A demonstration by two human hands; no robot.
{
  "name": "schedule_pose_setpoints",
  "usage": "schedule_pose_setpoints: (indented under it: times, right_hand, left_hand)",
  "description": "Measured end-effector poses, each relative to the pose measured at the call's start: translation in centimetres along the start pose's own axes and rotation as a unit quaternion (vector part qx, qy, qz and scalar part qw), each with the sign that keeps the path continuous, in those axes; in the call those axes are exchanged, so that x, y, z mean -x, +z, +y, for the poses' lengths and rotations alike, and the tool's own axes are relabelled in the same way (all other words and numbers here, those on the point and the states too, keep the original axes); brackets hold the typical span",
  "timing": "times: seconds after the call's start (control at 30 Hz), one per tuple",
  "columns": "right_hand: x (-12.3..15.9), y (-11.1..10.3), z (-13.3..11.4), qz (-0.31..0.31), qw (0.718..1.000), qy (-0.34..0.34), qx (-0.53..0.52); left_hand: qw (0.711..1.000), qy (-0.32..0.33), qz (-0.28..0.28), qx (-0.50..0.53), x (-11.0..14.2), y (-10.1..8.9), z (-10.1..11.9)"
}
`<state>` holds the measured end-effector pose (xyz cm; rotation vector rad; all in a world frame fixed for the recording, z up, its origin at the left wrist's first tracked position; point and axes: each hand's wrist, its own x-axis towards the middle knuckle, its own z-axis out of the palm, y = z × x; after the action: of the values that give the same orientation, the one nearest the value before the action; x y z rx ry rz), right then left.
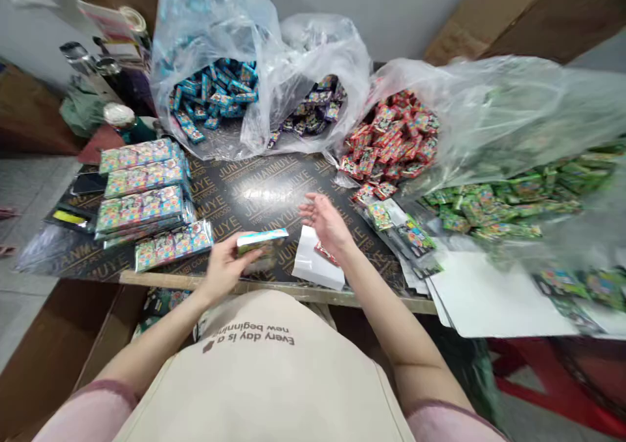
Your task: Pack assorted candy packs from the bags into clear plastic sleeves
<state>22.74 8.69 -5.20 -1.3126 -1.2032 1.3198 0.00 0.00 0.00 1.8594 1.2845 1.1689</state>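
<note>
Near the table's front edge, my left hand [225, 263] is closed round a small flat pack [263, 237] with a blue-and-white upper edge; its lower part is blurred. My right hand [327, 221] is open, fingers spread, and nothing shows in it. Below that hand lies a white sheet [313, 274], with a small red packet [325, 253] at its right side, partly hidden by my wrist. Left of my left hand lies a colourful pack of small boxes in a row [173, 245], beside a stack of similar packs [141, 204].
Along the back stand clear bags of blue packets [218, 93], purple packets [317, 106], red packets [394, 139] and green packets [508, 197]. Green packets on cards [415, 236] and white boards [493, 295] lie at right. A capped bottle [120, 115] stands at back left.
</note>
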Motion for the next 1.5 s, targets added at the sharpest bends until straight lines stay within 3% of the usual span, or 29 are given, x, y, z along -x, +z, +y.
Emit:
schedule_pose_setpoints:
  times: [0.1, 0.2, 0.33, 0.4, 0.5, 0.6, 0.7, 0.73, 0.8, 0.83, 0.9, 1.0, 1.1, 1.17, 1.27, 1.3, 1.37, 1.43, 1.5]
  right_hand:
    - [0.0, -5.1, 1.1, 0.092, 0.971, -0.079, 0.208]
    - [1.4, -8.3, 3.1, 0.062, 0.912, -0.064, 0.401]
    - [4.8, -8.8, 6.0, -0.038, 0.852, -0.026, 0.521]
    - [6.0, -8.8, 6.9, -0.039, 0.849, -0.027, 0.526]
    - [6.7, -10.1, 7.6, 0.022, 0.872, -0.027, 0.489]
    - [6.8, -12.7, 8.0, 0.112, 0.863, 0.003, 0.492]
    - [6.8, -13.9, 8.1, 0.168, 0.840, 0.007, 0.516]
    - [6.9, -13.7, 8.0, 0.186, 0.844, -0.009, 0.503]
    - [7.2, -12.4, 7.6, 0.211, 0.876, -0.031, 0.432]
    - [7.3, -11.5, 7.4, 0.205, 0.899, -0.028, 0.385]
    - [7.6, -9.4, 7.0, 0.168, 0.936, -0.010, 0.310]
    - [7.9, -6.4, 6.5, 0.126, 0.963, -0.017, 0.239]
    - [7.7, -3.9, 5.6, 0.086, 0.995, -0.011, 0.047]
    - [7.3, -2.7, 4.5, 0.077, 0.991, 0.026, -0.106]
    - [6.4, -2.0, 3.0, 0.133, 0.962, 0.070, -0.229]
    - [6.1, -2.0, 2.6, 0.154, 0.955, 0.069, -0.245]
    - [5.8, -2.4, 2.0, 0.174, 0.948, 0.058, -0.258]
    - [5.8, -2.8, 1.7, 0.163, 0.954, 0.055, -0.246]
    - [6.1, -3.1, 1.5, 0.139, 0.963, 0.062, -0.221]
  left_hand:
    - [0.988, 0.062, 0.076, -0.122, 2.0, -5.0, 0.5]
    - [0.957, 0.095, 0.090, -0.260, 3.8, -7.5, -2.4]
    - [0.912, 0.016, 0.041, -0.407, 6.0, -7.4, -8.9]
    - [0.892, -0.039, 0.006, -0.451, 6.5, -7.0, -10.7]
    - [0.889, -0.071, 0.010, -0.451, 5.5, -6.1, -10.7]
    - [0.940, -0.075, 0.019, -0.332, 3.0, -3.2, -9.0]
    - [0.983, -0.154, -0.055, -0.088, 0.2, 2.7, -7.9]
    - [0.974, -0.210, -0.085, 0.009, -0.6, 5.1, -7.9]
    - [0.928, -0.317, -0.126, 0.149, -1.7, 9.8, -7.9]
    - [0.904, -0.356, -0.137, 0.191, -2.0, 11.8, -7.9]
    - [0.884, -0.389, -0.127, 0.224, -2.5, 14.8, -7.6]
    - [0.915, -0.325, -0.095, 0.220, -2.8, 16.2, -5.9]
    - [0.966, -0.112, -0.141, 0.185, -2.6, 15.3, -3.3]
    - [0.967, 0.025, -0.203, 0.152, -2.2, 14.4, -1.7]
    - [0.952, 0.090, -0.255, 0.143, -1.6, 12.7, -0.2]
    - [0.955, 0.097, -0.244, 0.141, -1.5, 12.0, 0.0]
    - [0.972, 0.128, -0.167, 0.107, -1.7, 10.4, 0.1]
    - [0.987, 0.153, -0.049, 0.031, -2.7, 8.8, -0.1]
    - [0.992, 0.123, 0.007, -0.039, -4.1, 7.6, -0.6]
